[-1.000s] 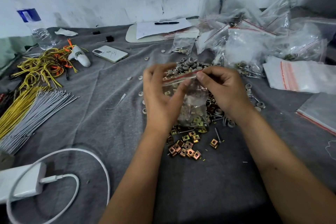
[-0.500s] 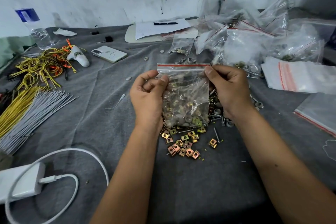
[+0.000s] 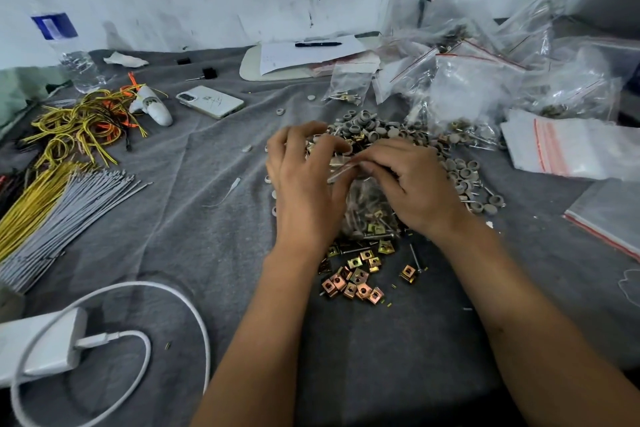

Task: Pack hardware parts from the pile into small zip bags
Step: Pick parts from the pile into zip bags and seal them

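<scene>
A grey cloth [image 3: 194,204] covers a table seen from above, with a scuffed white wall behind it. At the far left stands a clear water bottle [image 3: 65,45] with a blue label. Near it lies a tangle of yellow and orange wires [image 3: 83,121], and closer to the viewer a bundle of straight yellow and grey wires [image 3: 52,215]. At the lower left corner sits a white charger block [image 3: 38,347] with its white cable [image 3: 166,302] looping over the cloth. Further back, a white phone [image 3: 209,101] lies face down beside a small white gadget [image 3: 154,107]. In the middle, two bare forearms reach in from the bottom edge. The left hand [image 3: 304,180] and right hand [image 3: 412,184] meet over a small clear zip bag [image 3: 370,208] filled with hardware; the fingers of both hands pinch the bag's red-striped top edge, which lies tilted between them. The bag rests on the pile of parts [image 3: 384,132], made of grey round caps behind the hands, with brass-coloured square clips [image 3: 356,281] and thin screws scattered just in front of the bag. Behind the pile, a sheet of paper [image 3: 311,54] with a black pen [image 3: 318,44] lies on a pale board. At the right, many filled clear bags [image 3: 485,80] are heaped against the wall, and stacks of flat unused zip bags [image 3: 568,146] with red seals lie near the right edge.
</scene>
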Demonstrator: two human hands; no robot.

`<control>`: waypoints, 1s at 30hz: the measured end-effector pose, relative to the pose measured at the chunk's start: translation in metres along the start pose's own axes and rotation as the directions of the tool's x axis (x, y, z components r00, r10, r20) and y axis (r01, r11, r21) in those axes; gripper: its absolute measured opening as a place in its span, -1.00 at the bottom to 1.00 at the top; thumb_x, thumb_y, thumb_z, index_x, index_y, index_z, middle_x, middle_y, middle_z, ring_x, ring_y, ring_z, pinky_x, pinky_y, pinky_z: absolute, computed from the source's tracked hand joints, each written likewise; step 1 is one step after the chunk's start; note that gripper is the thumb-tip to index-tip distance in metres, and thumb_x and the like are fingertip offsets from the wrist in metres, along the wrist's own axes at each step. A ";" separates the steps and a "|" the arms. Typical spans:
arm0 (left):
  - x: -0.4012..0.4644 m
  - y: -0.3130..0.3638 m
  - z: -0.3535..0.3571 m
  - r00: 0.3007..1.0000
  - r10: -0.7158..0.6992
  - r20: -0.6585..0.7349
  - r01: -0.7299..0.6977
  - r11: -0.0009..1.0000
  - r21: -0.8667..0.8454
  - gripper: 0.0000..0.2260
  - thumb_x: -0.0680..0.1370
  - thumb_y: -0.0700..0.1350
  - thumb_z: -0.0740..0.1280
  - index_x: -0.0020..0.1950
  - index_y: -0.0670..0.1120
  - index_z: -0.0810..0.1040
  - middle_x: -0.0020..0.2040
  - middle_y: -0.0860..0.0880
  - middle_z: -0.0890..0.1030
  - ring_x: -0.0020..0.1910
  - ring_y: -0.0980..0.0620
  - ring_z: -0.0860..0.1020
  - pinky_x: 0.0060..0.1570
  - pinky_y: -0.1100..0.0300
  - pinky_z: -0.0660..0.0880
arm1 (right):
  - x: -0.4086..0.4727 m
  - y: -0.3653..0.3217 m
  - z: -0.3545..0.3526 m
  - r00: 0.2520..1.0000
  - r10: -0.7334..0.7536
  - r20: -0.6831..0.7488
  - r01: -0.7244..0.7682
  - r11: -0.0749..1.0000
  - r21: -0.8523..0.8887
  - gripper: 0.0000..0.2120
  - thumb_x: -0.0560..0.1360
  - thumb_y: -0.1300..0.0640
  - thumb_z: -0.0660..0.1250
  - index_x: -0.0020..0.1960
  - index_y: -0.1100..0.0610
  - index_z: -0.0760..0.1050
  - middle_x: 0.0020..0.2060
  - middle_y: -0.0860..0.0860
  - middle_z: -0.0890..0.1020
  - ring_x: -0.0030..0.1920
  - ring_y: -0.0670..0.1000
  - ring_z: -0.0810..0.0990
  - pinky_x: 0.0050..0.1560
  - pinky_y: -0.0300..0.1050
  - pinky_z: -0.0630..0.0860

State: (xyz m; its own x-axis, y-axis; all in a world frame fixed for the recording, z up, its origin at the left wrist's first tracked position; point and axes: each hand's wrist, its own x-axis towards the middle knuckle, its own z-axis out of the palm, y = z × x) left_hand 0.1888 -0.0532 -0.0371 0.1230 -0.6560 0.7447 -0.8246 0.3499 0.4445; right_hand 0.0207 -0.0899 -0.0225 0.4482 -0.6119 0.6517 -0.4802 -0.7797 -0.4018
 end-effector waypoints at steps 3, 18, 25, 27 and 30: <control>-0.001 -0.002 0.001 1.000 0.022 0.017 -0.022 1.000 0.003 -0.83 0.45 -0.14 0.57 0.01 -0.06 0.68 0.22 -0.05 0.60 0.29 -0.14 0.42 0.21 -0.17 0.40 | 0.000 -0.001 0.001 1.000 -0.025 0.000 0.025 1.000 -0.013 -0.86 0.61 0.27 0.37 0.10 0.25 0.69 -0.08 0.07 0.69 -0.04 0.05 0.61 0.03 -0.02 0.54; 0.000 0.001 0.000 0.999 0.036 0.033 -0.034 0.998 -0.059 -0.90 0.42 -0.29 0.56 -0.21 -0.17 0.66 0.11 -0.05 0.65 0.23 -0.18 0.46 0.17 -0.19 0.40 | -0.001 -0.004 -0.004 0.999 0.016 -0.049 -0.015 1.000 0.009 -0.90 0.52 0.26 0.47 0.03 0.25 0.69 -0.05 0.08 0.65 0.00 0.07 0.61 0.05 0.07 0.55; 0.001 -0.002 -0.001 0.998 -0.039 0.047 0.043 0.996 -0.081 -0.88 0.44 -0.13 0.62 -0.17 -0.09 0.70 0.15 -0.01 0.64 0.26 -0.15 0.44 0.20 -0.16 0.41 | 0.000 -0.003 -0.002 0.999 0.015 -0.040 -0.014 1.000 0.017 -0.94 0.56 0.27 0.43 0.01 0.23 0.66 -0.05 0.05 0.64 -0.01 0.03 0.59 0.06 0.01 0.54; 0.000 -0.002 0.000 0.998 -0.020 0.059 0.024 0.997 -0.069 -0.89 0.46 -0.14 0.60 -0.17 -0.10 0.70 0.16 -0.01 0.64 0.27 -0.15 0.43 0.20 -0.16 0.38 | -0.001 -0.003 -0.002 0.999 0.022 -0.034 -0.021 1.000 0.014 -0.95 0.56 0.26 0.43 0.01 0.22 0.66 -0.05 0.05 0.63 -0.01 0.03 0.58 0.05 -0.01 0.53; 0.002 -0.002 0.000 0.998 -0.007 0.056 0.010 0.998 -0.058 -0.89 0.47 -0.12 0.59 -0.15 -0.10 0.70 0.16 0.02 0.64 0.29 -0.13 0.43 0.20 -0.10 0.34 | 0.000 -0.004 -0.002 0.998 0.032 -0.052 -0.031 0.999 0.016 -0.96 0.56 0.27 0.43 0.00 0.23 0.65 -0.07 0.04 0.64 -0.03 0.00 0.58 0.03 -0.11 0.52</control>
State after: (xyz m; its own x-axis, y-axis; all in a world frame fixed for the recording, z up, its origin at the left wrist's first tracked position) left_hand 0.1908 -0.0548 -0.0365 0.0979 -0.6947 0.7126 -0.7896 0.3816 0.4806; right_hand 0.0208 -0.0863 -0.0193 0.3924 -0.6288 0.6713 -0.4818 -0.7622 -0.4324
